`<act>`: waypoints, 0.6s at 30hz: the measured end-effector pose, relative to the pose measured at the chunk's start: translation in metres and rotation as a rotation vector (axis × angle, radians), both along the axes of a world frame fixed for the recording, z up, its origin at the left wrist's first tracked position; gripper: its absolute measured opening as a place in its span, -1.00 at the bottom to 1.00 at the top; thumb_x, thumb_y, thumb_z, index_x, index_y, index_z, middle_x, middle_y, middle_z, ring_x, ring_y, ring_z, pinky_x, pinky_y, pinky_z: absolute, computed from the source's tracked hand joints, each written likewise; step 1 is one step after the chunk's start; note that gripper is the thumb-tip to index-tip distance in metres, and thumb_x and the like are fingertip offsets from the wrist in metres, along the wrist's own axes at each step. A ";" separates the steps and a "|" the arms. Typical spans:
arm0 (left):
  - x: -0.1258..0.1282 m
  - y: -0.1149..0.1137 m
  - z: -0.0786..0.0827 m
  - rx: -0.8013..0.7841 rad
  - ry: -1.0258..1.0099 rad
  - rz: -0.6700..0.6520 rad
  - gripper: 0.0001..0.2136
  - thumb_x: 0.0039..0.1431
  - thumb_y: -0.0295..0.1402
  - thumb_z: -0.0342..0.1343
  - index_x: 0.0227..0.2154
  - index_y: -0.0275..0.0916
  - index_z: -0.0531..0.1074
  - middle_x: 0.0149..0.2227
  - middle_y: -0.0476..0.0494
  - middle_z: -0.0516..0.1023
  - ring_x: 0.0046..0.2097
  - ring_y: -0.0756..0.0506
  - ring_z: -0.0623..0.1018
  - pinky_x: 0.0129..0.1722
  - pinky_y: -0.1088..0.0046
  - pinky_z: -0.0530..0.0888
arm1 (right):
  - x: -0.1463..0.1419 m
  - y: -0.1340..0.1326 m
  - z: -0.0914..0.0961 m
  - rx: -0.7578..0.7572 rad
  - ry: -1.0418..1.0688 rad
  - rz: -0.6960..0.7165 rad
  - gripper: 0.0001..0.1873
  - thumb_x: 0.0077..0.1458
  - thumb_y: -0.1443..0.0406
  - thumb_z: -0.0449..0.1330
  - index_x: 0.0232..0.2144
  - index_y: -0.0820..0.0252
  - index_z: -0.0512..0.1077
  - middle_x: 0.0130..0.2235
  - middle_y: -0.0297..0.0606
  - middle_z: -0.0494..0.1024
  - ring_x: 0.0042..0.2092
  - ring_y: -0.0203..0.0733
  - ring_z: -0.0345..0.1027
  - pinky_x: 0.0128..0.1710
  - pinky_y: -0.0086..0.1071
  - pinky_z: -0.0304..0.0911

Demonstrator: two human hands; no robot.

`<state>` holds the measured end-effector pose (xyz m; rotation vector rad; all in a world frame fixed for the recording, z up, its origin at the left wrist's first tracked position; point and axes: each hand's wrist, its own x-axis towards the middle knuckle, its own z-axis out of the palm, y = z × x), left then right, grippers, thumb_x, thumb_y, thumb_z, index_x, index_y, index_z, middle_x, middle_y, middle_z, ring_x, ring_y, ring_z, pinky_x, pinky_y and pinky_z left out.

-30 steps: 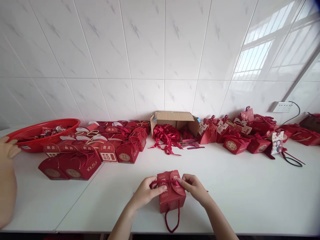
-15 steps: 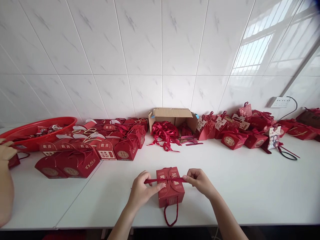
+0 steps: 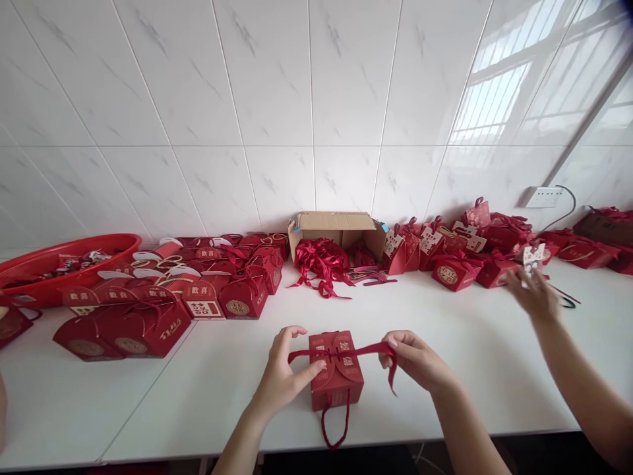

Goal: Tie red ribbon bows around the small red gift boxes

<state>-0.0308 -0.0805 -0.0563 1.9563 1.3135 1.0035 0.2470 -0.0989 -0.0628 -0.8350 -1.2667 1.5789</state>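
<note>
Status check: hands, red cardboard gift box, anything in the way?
Left hand open, thumb on red cardboard gift box. Right hand pinching red fabric ribbon that crosses the box's closed top. Nothing blocking; another person's hand farther right.

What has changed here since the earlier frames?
The right hand has moved rightward, drawing out the ribbon, whose end now dangles. A co-worker's hand has appeared at right; the one at far left is gone. The left hand stays at the gift box.
</note>
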 end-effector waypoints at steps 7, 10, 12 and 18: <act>0.048 -0.001 0.019 0.337 0.115 -0.008 -0.64 0.00 -0.34 0.19 -0.17 -0.13 0.18 -0.13 -0.14 0.38 -0.02 -0.21 0.39 0.01 0.14 0.28 | -0.032 0.004 0.023 -0.028 0.149 -0.100 -0.77 0.04 0.17 0.27 -0.51 0.23 0.52 -0.51 -0.27 0.50 -0.42 -0.29 0.29 -0.31 -0.38 0.18; 0.056 0.006 0.016 0.424 0.118 0.098 -0.71 0.02 -0.43 0.13 -0.21 -0.15 0.18 -0.20 -0.11 0.39 -0.08 -0.19 0.41 -0.02 0.15 0.26 | -0.034 0.001 0.025 -0.032 0.091 -0.130 -0.70 0.05 0.12 0.25 -0.54 0.24 0.51 -0.53 -0.28 0.48 -0.45 -0.31 0.27 -0.34 -0.38 0.18; 0.054 0.009 0.014 0.454 0.107 0.154 -0.71 -0.01 -0.49 0.09 -0.22 -0.16 0.17 -0.22 -0.10 0.39 -0.10 -0.18 0.42 -0.03 0.16 0.25 | -0.032 -0.003 0.023 -0.024 -0.008 -0.160 -0.66 0.05 0.10 0.24 -0.57 0.24 0.49 -0.57 -0.30 0.46 -0.49 -0.32 0.24 -0.36 -0.39 0.16; 0.052 0.008 0.013 0.491 0.091 0.142 -0.78 0.02 -0.47 0.06 -0.26 -0.16 0.20 -0.25 -0.08 0.40 -0.13 -0.17 0.43 -0.05 0.19 0.25 | -0.040 -0.005 0.021 0.066 -0.366 -0.179 -0.64 0.03 0.10 0.23 -0.17 0.18 0.47 -0.60 -0.42 0.41 -0.51 -0.27 0.30 -0.43 -0.39 0.16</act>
